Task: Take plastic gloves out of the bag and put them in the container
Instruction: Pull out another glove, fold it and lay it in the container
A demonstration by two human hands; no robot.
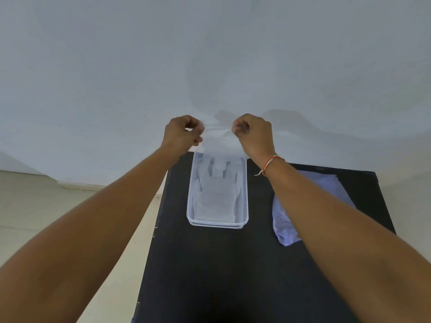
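I am holding a plastic glove (218, 138) stretched between both hands above the far end of the clear container (243, 201). My left hand (180, 134) is pinching the glove's cuff at one corner and my right hand (254, 135) is pinching the other, each closed tight on the thin film, with the glove fingers hanging down into the container where other gloves appear to be lying flat already. Both arms are reaching well forward, almost straight, with the wrists raised and the knuckles turned toward the wall; a thread band (271, 162) is sitting on the right wrist.

To do this step well, I am thinking the cuff should be kept taut and level so the film does not fold on itself, then lowered evenly toward me so the glove is laid lengthwise on the stack, inside the rim. Letting go with both hands together should be keeping it from skewing, since film this light may cling to skin. The bag (285, 227) is lying on the dark surface (210, 264) to the right of the container, partly under my right forearm.
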